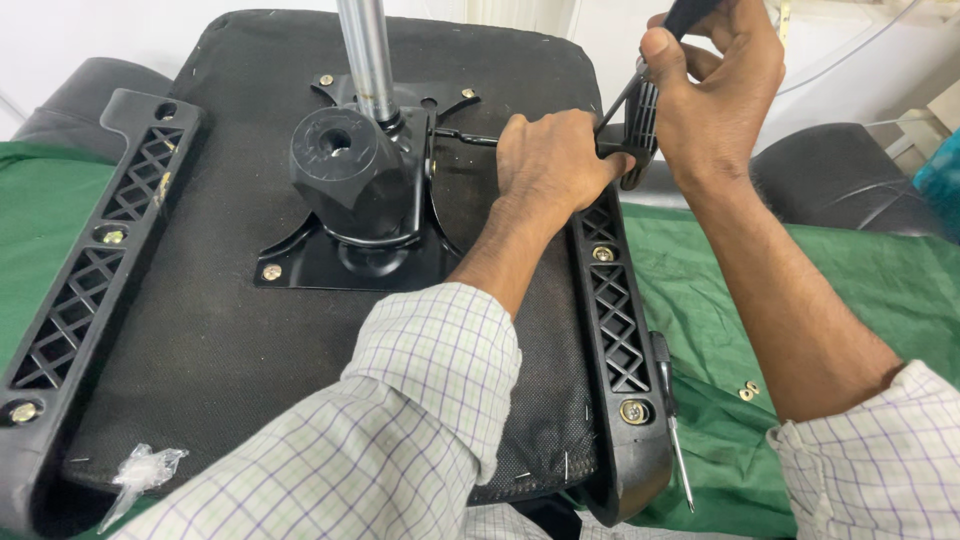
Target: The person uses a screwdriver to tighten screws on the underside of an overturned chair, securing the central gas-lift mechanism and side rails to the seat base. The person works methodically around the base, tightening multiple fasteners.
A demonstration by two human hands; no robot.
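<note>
The upturned chair seat (230, 340) lies bottom-up on a green cloth (850, 290), its black fabric underside facing the camera, with a black metal mechanism plate (330, 262) and chrome gas-lift column (366, 55) bolted near the middle and a black plastic armrest bracket along each edge. The left hand (553, 160) is pressed down with fingers curled over the top end of the right-side armrest bracket (612, 310), steadying it, while the right hand (712, 85) is closed around the dark handle of a screwdriver (640, 85) whose shaft angles down toward that same bracket end. The seat looks bulky and fairly heavy, stiff at the board but soft-skinned; the lattice bracket seems rigid plastic (likely to crack if levered hard), so it is best gripped along its solid rim rather than the ribs. A second screwdriver (670, 420) lies beside the bracket, loose brass screws (747, 391) rest on the cloth, and a scrap of clear plastic (140, 472) sits at the near left corner.
</note>
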